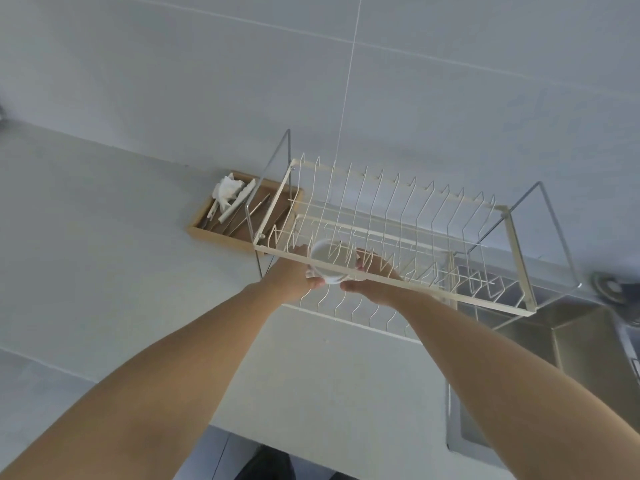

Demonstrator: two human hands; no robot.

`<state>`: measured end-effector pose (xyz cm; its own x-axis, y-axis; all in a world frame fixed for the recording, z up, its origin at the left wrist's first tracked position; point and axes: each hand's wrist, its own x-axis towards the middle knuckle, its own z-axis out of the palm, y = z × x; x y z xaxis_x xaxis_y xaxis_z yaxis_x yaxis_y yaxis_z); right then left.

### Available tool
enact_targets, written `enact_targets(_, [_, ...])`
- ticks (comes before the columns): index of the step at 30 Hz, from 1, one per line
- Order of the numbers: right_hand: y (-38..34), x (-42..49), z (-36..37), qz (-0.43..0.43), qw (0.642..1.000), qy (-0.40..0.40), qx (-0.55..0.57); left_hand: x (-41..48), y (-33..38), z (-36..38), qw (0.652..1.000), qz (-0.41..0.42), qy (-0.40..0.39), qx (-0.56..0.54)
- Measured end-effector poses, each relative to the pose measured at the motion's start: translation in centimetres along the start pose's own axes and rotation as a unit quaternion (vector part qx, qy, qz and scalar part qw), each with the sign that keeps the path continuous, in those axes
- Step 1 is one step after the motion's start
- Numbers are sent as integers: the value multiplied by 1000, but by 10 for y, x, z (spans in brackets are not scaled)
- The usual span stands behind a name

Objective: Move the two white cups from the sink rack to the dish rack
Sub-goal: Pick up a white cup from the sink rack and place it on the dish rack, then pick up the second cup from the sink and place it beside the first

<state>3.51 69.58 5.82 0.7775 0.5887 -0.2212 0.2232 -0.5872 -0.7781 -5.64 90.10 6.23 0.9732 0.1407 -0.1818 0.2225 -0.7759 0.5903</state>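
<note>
Here, two hands are holding one white cup (331, 261) together at the near rail of the dish rack (408, 237). The left hand (294, 275) is curling its fingers around the left side of the cup, and the right hand (372, 277) is closing around the right side. The cup is sitting just inside the rack, among the wire prongs. Only one cup is showing. Behind the rack, one wooden tray (207, 226) is lying on the counter (104, 220). One steel sink (554, 334) is showing on the right.
</note>
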Motion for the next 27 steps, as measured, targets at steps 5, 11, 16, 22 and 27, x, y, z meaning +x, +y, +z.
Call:
enact_targets(5, [-3,-28,3,101,987,27,-122,-29,13,-1,997,24,74,-8])
enact_targets(11, [-12,-92,3,99,954,75,-272,-68,35,16,977,132,116,119])
enact_targets(16, [10,-153,-5,102,943,115,-295,-91,64,51,974,135,75,164])
enact_targets(22, [49,-235,-30,136,934,162,-289,-120,133,99,961,196,47,190])
enact_targets(27, [92,-325,-72,179,925,189,-277,-148,214,155,958,221,7,183])
